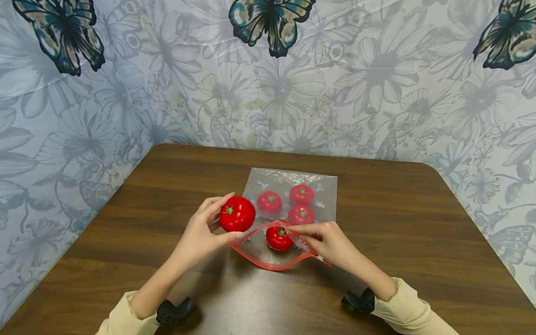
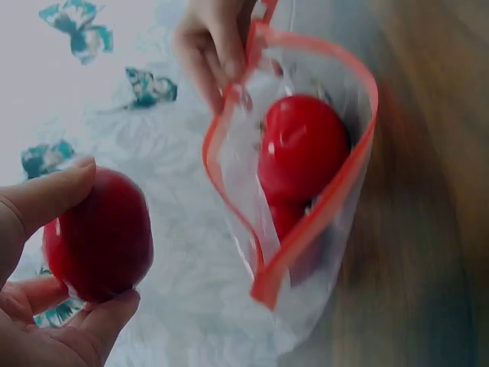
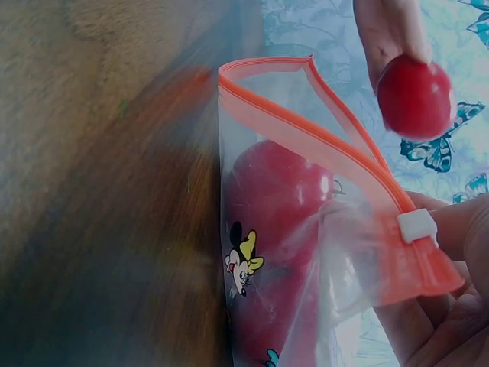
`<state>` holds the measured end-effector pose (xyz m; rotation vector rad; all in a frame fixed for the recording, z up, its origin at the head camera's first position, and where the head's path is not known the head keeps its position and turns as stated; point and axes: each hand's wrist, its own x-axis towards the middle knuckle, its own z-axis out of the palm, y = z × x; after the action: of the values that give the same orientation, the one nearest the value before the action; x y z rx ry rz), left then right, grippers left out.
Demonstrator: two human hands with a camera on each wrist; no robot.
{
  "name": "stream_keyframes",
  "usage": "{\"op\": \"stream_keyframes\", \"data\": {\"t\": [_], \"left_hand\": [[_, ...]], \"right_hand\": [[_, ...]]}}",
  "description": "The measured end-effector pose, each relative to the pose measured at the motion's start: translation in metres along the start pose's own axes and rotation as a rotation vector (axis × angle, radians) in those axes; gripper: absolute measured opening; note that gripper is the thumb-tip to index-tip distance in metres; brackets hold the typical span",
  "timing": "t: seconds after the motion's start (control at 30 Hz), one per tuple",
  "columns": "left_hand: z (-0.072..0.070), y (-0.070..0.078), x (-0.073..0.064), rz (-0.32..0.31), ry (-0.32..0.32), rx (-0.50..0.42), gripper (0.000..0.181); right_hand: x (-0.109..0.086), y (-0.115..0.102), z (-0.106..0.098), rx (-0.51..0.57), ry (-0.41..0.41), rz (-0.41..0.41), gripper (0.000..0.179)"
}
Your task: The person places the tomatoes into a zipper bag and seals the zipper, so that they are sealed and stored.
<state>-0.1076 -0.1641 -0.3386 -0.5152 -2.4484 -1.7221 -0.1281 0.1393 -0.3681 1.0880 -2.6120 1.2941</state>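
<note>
A clear zip bag (image 1: 289, 174) with a red rim lies on the table, its mouth gaping toward me. Several red tomatoes are inside, one tomato (image 1: 279, 238) close to the mouth. My left hand (image 1: 205, 223) grips another tomato (image 1: 237, 214) between thumb and fingers, just left of the bag's opening; the left wrist view shows this held tomato (image 2: 99, 235) apart from the bag. With my right hand (image 1: 328, 242) I pinch the bag's rim at its right end. In the right wrist view a white slider (image 3: 418, 225) sits on the rim beside those fingers.
The brown wooden table (image 1: 146, 209) extends around the bag on all sides. Behind it hangs a pale flowered cloth (image 1: 284, 102) with large butterflies. A dark wrist device (image 1: 173, 311) is strapped at the left sleeve, another wrist device (image 1: 359, 301) at the right.
</note>
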Motion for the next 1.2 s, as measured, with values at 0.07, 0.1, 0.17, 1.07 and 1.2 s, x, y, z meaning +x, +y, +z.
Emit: {"op": "stream_keyframes", "data": {"t": [0.07, 0.1, 0.17, 1.07, 1.2], "left_hand": [[0.005, 0.004, -0.006, 0.022, -0.018, -0.024, 0.076], [0.007, 0.005, -0.009, 0.030, -0.031, -0.036, 0.075], [0.013, 0.006, -0.014, 0.042, -0.065, -0.062, 0.075], [0.058, -0.027, -0.027, -0.018, -0.339, -0.044, 0.072], [0.060, -0.030, -0.027, -0.045, -0.339, -0.027, 0.072]], "right_hand": [[0.000, 0.000, 0.000, -0.002, 0.000, -0.001, 0.035], [0.000, 0.000, 0.000, -0.003, 0.000, -0.001, 0.035], [0.000, 0.000, 0.000, -0.008, 0.002, -0.001, 0.035], [0.001, 0.000, 0.001, -0.001, -0.007, 0.017, 0.035], [0.000, 0.000, 0.000, -0.004, -0.009, 0.023, 0.035]]}}
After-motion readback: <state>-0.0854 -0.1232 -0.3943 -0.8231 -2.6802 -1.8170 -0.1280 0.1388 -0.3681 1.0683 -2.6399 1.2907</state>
